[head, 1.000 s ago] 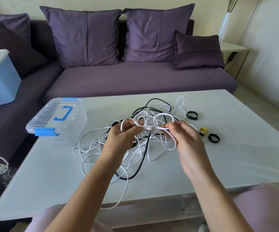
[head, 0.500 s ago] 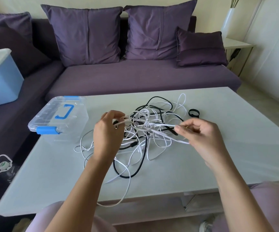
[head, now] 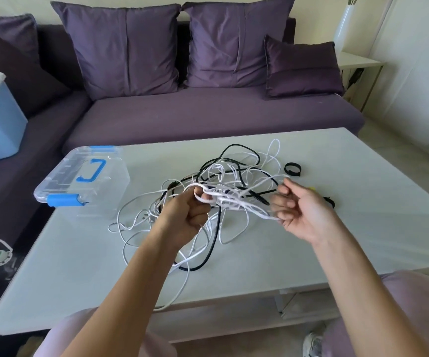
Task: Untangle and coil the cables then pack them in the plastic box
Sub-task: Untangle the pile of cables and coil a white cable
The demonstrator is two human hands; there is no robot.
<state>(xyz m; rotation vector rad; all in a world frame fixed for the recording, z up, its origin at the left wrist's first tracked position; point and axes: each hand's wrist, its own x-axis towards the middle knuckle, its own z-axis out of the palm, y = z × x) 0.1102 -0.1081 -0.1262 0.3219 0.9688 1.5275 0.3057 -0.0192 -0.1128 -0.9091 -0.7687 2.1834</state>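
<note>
While the left hand (head: 185,215) grips a white loop and the right hand (head: 304,215) pinches a strand, the cables (head: 230,202) bunch between them; untangling, I'd say; next, draw one free; box (head: 61,181) sits leftward.

A tangle of thin white and black cables (head: 230,176) lies on the pale glossy surface (head: 349,243), its middle lifted between two hands. The left hand (head: 186,215) grips a white loop in curled fingers, and the right hand (head: 303,212) holds a white strand at its curled fingertips. A clear plastic box with a blue handle and latches (head: 79,184) stands left of the tangle with its lid on, and a black strap ring (head: 292,168) lies just beyond the right hand.
</note>
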